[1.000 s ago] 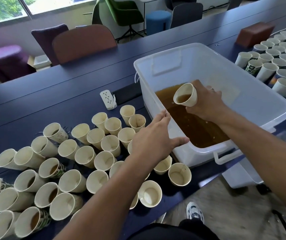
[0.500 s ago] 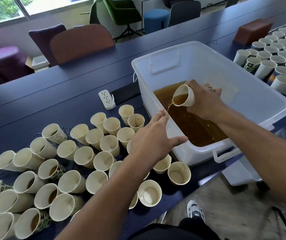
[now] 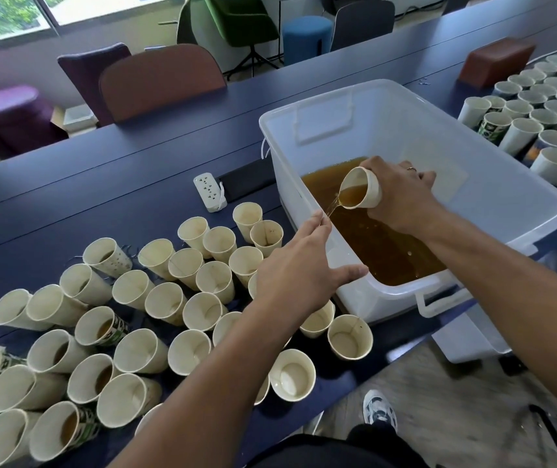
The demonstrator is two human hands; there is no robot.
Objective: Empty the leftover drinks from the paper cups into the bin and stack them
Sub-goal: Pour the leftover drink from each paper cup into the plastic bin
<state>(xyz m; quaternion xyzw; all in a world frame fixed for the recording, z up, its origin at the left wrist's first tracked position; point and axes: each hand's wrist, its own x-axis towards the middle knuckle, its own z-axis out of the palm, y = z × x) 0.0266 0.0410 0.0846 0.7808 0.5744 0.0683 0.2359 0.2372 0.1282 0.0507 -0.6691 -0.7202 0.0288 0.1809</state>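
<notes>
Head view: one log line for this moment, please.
step: pouring | right hand: tilts paper cup over bin, brown drink streaming | left hand: open above table cups

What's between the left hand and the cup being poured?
In the head view, only the bin's near-left rim and a thin brown stream of drink separate the left hand from the tilted cup, which the right hand holds.

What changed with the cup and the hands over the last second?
The right hand tipped its paper cup further, so brown drink now streams into the white bin. The grip on the cup stayed the same. The left hand stayed open above the cups on the table.
</notes>
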